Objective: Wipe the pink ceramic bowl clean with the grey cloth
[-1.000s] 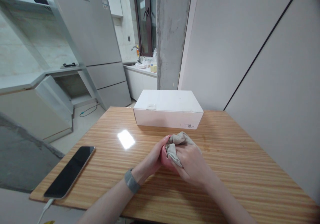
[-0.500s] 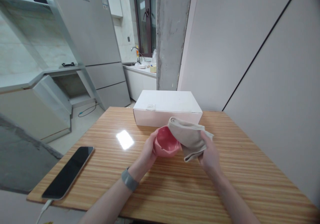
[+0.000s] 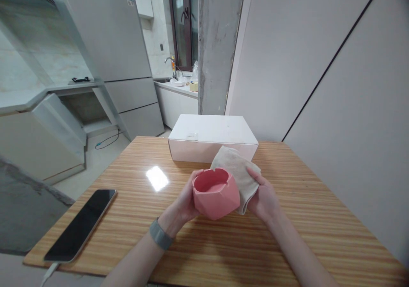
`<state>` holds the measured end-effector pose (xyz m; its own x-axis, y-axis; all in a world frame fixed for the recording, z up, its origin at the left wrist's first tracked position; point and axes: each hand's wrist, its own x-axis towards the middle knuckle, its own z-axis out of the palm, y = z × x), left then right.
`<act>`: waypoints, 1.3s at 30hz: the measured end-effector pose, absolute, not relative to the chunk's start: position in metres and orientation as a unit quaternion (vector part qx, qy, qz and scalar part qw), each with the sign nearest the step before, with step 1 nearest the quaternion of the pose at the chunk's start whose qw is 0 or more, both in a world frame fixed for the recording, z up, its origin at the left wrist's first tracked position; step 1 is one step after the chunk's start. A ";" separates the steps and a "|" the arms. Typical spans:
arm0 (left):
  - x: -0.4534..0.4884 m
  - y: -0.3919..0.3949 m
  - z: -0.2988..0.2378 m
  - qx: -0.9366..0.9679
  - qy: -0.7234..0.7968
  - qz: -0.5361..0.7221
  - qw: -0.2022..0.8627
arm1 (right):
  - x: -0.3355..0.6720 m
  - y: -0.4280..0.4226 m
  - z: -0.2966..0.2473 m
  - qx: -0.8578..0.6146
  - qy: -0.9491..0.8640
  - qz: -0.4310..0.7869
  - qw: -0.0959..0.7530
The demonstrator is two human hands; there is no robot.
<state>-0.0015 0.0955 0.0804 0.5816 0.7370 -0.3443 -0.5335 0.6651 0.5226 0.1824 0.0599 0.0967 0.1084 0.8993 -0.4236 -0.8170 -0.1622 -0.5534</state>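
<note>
Pink faceted ashtray [image 3: 216, 195] sits in my left hand [image 3: 184, 204], narrow cupped grip, raised over the wooden table [image 3: 319, 236], just in front of the white box [image 3: 204, 133]. Rim tilts up, likely keeping the bowl open to view. My right hand [image 3: 263, 199] holds a folded beige cloth [image 3: 234, 172] against the ashtray's right side.

Room evenly bright, daylight seen at the window [image 3: 182, 27]; hard glare patch [image 3: 156, 178] thrown on the wooden tabletop [image 3: 306, 236]; refrigerator [image 3: 105, 35] bowed by wide-angle distortion.
</note>
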 end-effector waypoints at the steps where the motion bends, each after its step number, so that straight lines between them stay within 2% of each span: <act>1: -0.001 0.096 0.077 0.173 0.267 0.341 0.885 | 0.179 0.060 0.094 -0.376 -0.066 0.674 0.632; 6: -0.001 0.101 0.066 0.126 0.212 0.277 0.929 | 0.170 0.061 0.081 -0.378 -0.150 0.639 0.653; 21: 0.002 0.101 0.078 0.150 0.271 0.375 0.874 | 0.162 0.063 0.063 -0.387 -0.197 0.548 0.715; 30: -0.010 0.098 0.069 0.285 0.227 0.292 0.884 | 0.167 0.061 0.072 -0.382 -0.203 0.597 0.676; 39: -0.003 0.100 0.072 0.187 0.228 0.286 0.912 | 0.166 0.062 0.073 -0.390 -0.175 0.603 0.673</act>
<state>-0.0025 0.0997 0.0720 0.7328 0.6067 -0.3082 -0.4361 0.7664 0.4717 0.1662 0.0622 0.0732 0.2112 0.9487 -0.2352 -0.6756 -0.0322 -0.7365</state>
